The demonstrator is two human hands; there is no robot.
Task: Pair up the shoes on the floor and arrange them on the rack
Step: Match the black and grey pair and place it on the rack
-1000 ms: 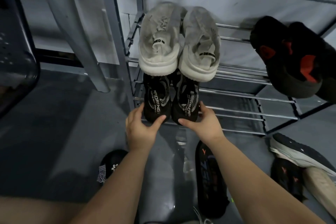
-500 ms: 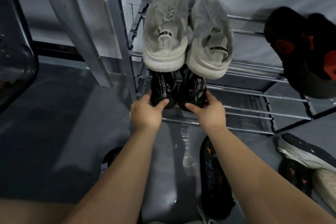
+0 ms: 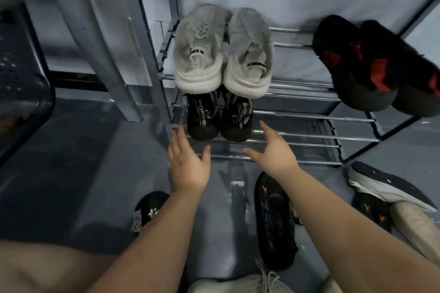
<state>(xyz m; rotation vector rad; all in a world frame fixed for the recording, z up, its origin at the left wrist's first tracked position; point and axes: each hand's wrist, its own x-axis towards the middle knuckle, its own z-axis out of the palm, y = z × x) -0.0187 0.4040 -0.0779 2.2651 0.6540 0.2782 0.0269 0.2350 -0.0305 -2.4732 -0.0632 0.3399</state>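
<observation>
A pair of black shoes with white lettering stands side by side on the lowest shelf of the metal rack, heels towards me. Above them sits a pair of white shoes. A black and red pair lies on the same shelf as the white pair, to the right. My left hand and my right hand hover just in front of the black pair, fingers spread, touching nothing. On the floor lie a black shoe with orange marks and a small black shoe with a checked bow.
More shoes lie on the floor at the right: a black and white sneaker, a black one with orange marks and a beige one. A white laced shoe is at the bottom edge. A dark perforated chair stands at left.
Both hands pushed the black pair deeper onto the lowest shelf, then let go and drew back towards me with fingers spread.
</observation>
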